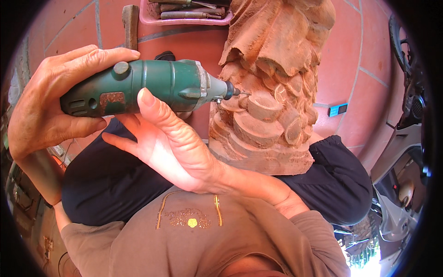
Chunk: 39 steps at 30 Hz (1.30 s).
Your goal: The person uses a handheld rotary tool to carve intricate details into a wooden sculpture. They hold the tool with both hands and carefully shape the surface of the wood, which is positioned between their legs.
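Observation:
A green rotary tool (pixel 157 85) with a grey nose lies sideways across the left half of the head view. My left hand (pixel 44 99) is wrapped round its rear end, fingers over the top and thumb below. Palm up, my right hand (pixel 177 143) holds the tool's body from the near side, thumb against the casing and some fingers hidden beneath it. The thin bit (pixel 243 93) points right, at a reddish-brown wood carving (pixel 258 129) with rounded, coin-like and cup-like shapes. Its tip is close to the cup-like rim; whether they touch, I cannot tell.
A pink tray (pixel 187 21) of wooden-handled tools stands at the far side, beside a wooden bar (pixel 131 27). On the red tiled floor to the right lies a blue phone (pixel 338 110). Dark vehicle-like parts (pixel 410 106) line the right edge. My legs flank the carving.

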Available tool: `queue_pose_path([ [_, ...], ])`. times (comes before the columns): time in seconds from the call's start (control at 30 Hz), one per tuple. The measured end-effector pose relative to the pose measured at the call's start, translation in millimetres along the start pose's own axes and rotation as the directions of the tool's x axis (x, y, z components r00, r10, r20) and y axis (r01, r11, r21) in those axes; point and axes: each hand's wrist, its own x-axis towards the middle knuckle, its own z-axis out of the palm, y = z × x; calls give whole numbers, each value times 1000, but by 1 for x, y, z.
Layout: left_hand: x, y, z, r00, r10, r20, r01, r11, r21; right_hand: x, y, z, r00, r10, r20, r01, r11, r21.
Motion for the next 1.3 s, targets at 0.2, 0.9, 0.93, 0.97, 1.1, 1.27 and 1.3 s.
queue_pose_path([
  [0.2, -11, -7, -2, 999, -41, -18, 43, 986, 158, 1, 3, 1, 999, -11, 36, 11, 1000, -23],
  [0.9, 12, 3, -8, 996, 87, 14, -88, 975, 204, 4, -8, 5, 997, -69, 30, 67, 997, 38],
  [0.93, 12, 3, -8, 995, 99, 9, -98, 970, 222, 4, -9, 5, 996, -73, 45, 72, 997, 31],
  [0.97, 13, 4, -8, 994, 110, 5, -108, 965, 240, 4, -9, 5, 996, -74, 42, 73, 997, 32],
  [1.1, 16, 11, -14, 997, 69, 43, -76, 975, 211, 3, -11, 6, 996, -73, 41, 72, 997, 30],
  [1.27, 15, 9, -20, 994, 67, 83, -83, 975, 205, 3, -10, 4, 995, -74, 64, 72, 997, 33],
  [1.3, 11, 9, -15, 995, 93, 48, -102, 954, 283, 2, -10, 5, 995, -69, 65, 67, 997, 35],
])
